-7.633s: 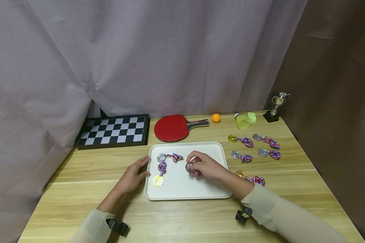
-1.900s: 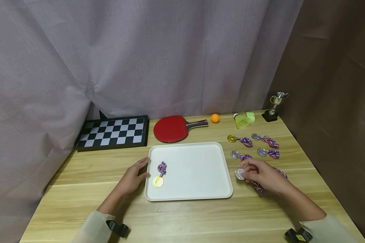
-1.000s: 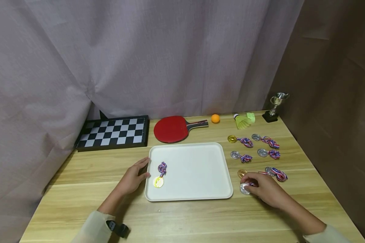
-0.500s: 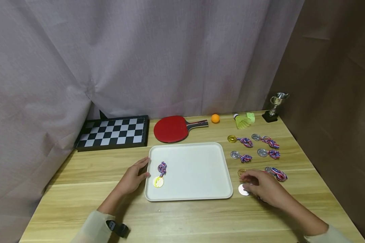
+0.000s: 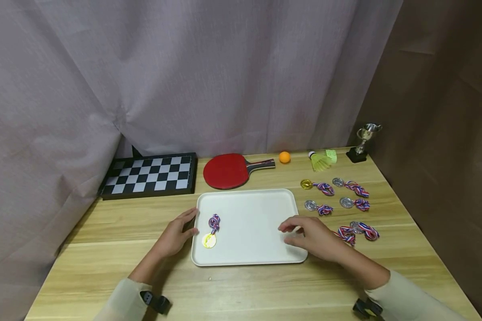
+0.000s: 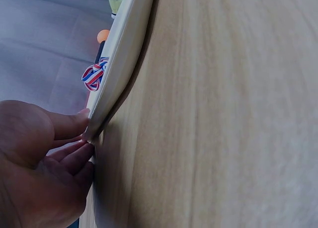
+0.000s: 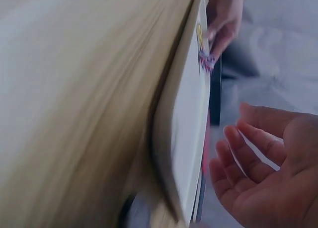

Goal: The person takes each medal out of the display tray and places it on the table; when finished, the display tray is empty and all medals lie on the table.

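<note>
My left hand (image 5: pixel 176 232) rests at the left rim of the white tray (image 5: pixel 257 227), its thumb and fingertips touching the edge. The left wrist view shows the thumb (image 6: pixel 69 123) right at the rim. A gold medal (image 5: pixel 209 240) with a knotted red, white and blue ribbon (image 5: pixel 214 223) lies near the tray's left side. My right hand (image 5: pixel 313 236) hovers over the tray's right edge, fingers loosely bent and holding nothing. Behind it, a ribbon (image 5: pixel 346 234) and a silver medal (image 5: pixel 356 227) lie on the table; the wrist and hand hide part of that group.
Further right lie a gold medal (image 5: pixel 306 184) and silver medals (image 5: pixel 311 205) with ribbons. Along the back stand or lie a chessboard (image 5: pixel 152 174), red table tennis bat (image 5: pixel 226 171), orange ball (image 5: pixel 284 157), shuttlecock (image 5: pixel 318 161), green cube (image 5: pixel 331 155) and small trophy cup (image 5: pixel 367 138).
Silver medals have left the tray since the earliest frame. My right hand has let go of a silver medal on the table at right and swung left over the tray. My left hand stays put.
</note>
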The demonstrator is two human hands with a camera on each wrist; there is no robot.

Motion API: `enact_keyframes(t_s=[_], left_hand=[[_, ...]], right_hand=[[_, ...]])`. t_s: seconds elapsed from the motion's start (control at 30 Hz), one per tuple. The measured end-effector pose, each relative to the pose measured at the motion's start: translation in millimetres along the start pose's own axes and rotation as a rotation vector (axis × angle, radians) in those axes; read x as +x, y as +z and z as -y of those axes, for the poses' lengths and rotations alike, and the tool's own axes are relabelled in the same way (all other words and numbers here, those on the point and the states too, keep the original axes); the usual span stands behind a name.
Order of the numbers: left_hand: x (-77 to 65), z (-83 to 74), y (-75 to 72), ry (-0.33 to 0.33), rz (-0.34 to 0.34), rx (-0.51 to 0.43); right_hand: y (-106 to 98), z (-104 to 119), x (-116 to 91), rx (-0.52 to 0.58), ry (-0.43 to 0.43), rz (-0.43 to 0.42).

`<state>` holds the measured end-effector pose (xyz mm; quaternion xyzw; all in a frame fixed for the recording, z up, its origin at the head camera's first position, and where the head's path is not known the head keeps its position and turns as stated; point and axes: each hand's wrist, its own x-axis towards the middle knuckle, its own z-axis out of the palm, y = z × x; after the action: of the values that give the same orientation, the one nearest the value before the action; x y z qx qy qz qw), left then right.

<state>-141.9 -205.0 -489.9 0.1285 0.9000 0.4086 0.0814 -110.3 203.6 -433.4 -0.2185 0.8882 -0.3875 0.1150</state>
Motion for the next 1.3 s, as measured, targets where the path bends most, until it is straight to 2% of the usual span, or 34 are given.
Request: enact_keyframes(t_s=[0.13, 0.4, 0.67, 0.93, 1.3], left_hand=[[0.4, -0.3, 0.3, 0.008, -0.001, 0.003], [-0.1, -0.2, 0.1, 0.012, -0.003, -0.005], [0.1, 1.4, 0.0, 0.027, -0.008, -0.005], [0.4, 0.5, -1.1, 0.034, -0.006, -0.016], [0.4, 0.3, -1.8, 0.025, 0.002, -0.024]], right_hand=[[17, 14, 22, 0.052, -0.074, 0.073], [56, 46, 68, 0.115, -0.148, 0.218], [92, 67, 108, 0.14, -0.146, 0.28], [115, 69, 134, 0.061, -0.192, 0.264], [124, 71, 144, -0.116, -0.217, 0.269]])
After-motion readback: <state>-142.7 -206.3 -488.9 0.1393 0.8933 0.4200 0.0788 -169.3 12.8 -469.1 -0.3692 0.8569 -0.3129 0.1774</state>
